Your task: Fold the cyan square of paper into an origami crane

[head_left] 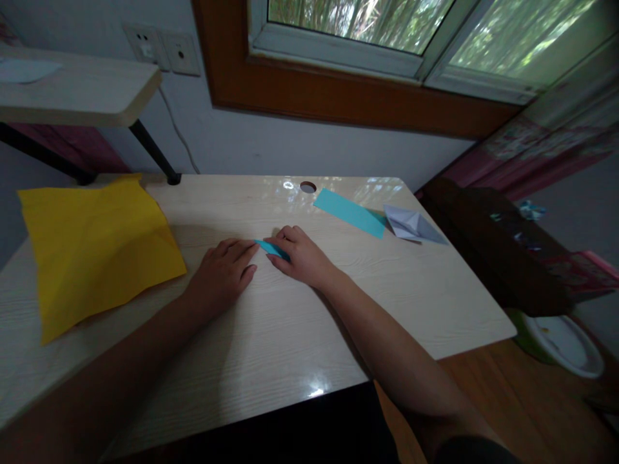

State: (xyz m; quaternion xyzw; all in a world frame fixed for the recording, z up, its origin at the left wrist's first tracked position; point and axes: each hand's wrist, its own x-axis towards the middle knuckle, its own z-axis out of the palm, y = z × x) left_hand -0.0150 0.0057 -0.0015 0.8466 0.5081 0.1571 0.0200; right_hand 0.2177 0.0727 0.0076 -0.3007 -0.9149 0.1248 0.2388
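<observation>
A small folded strip of blue paper (275, 249) lies on the table between my two hands. My left hand (220, 270) rests palm down, its fingertips pressing the strip's left tip against the tabletop, thumb a little apart. From the other side, my right hand (302, 258) grips the strip between thumb and fingers, covering its right end. Beyond the right hand is a flat rectangular piece of blue paper (351, 212). Beside that sits a folded white paper boat (410, 223), close to the table's right edge.
A large creased yellow sheet (99, 251) covers the left of the pale wooden table (290, 341). At the back left rises a shelf (82, 87) on black legs. A cable hole (308, 187) is near the back edge. A white basin (565, 341) stands low at the right.
</observation>
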